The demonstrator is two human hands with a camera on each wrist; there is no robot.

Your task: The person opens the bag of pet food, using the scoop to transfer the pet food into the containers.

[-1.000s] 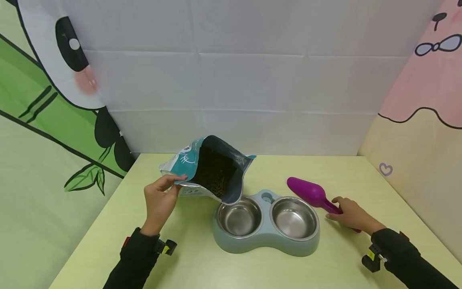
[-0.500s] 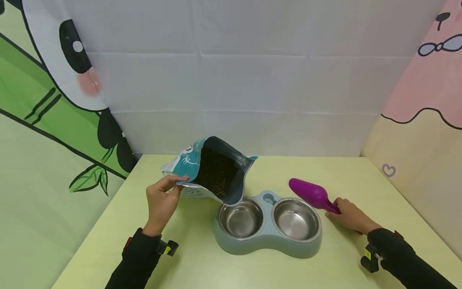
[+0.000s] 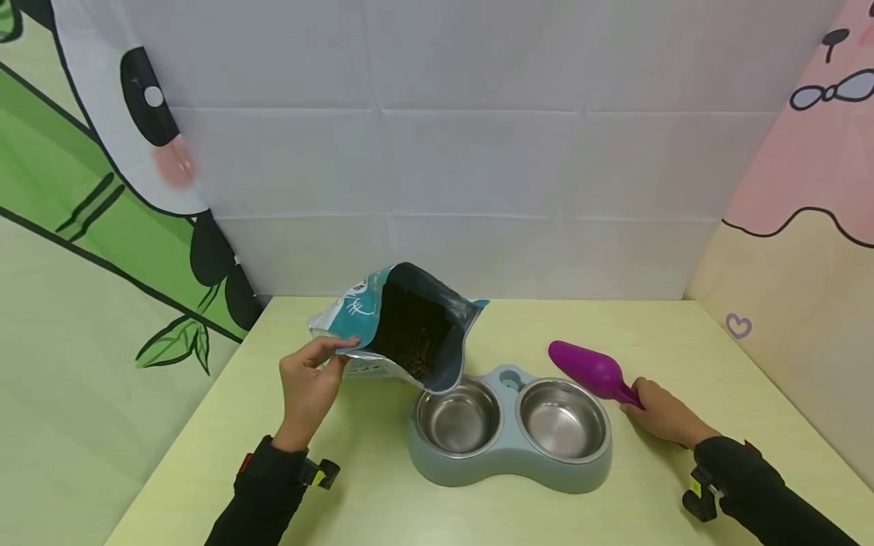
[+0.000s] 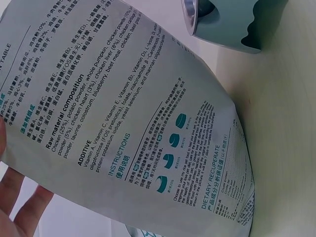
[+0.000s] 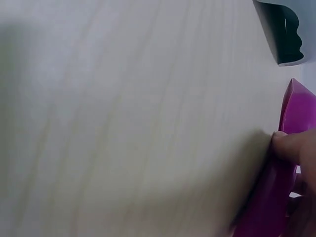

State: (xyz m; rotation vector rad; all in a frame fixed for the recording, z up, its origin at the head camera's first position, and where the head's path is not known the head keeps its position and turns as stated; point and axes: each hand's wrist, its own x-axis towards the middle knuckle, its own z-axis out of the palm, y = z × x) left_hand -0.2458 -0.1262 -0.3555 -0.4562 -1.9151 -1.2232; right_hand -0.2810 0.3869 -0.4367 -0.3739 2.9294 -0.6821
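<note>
My left hand (image 3: 310, 387) pinches the rim of an open teal-and-white pet food bag (image 3: 362, 311), which tilts with its mouth toward me. Dark kibble (image 3: 413, 330) shows inside. Printed text covers the bag's back (image 4: 123, 113) in the left wrist view. On the right, my right hand (image 3: 665, 413) grips the handle of a purple scoop (image 3: 590, 369), thumb along it in the right wrist view. The scoop's bowl points to the far left and its open side is hidden. Between the hands stands a blue-grey double pet bowl (image 3: 508, 455), partly overlapped by the bag's lower edge.
Two steel dishes, a left one (image 3: 459, 417) and a right one (image 3: 563, 419), sit in the bowl stand with no food seen in them. All rests on a pale wooden table (image 3: 369, 500). A white cloth wall (image 3: 478, 167) rises behind, with cartoon-printed sides.
The right hand has closed more firmly round the scoop's handle, its fingers now wrapped where they were looser. The left hand and bag stay nearly still; the whole view shifts slightly.
</note>
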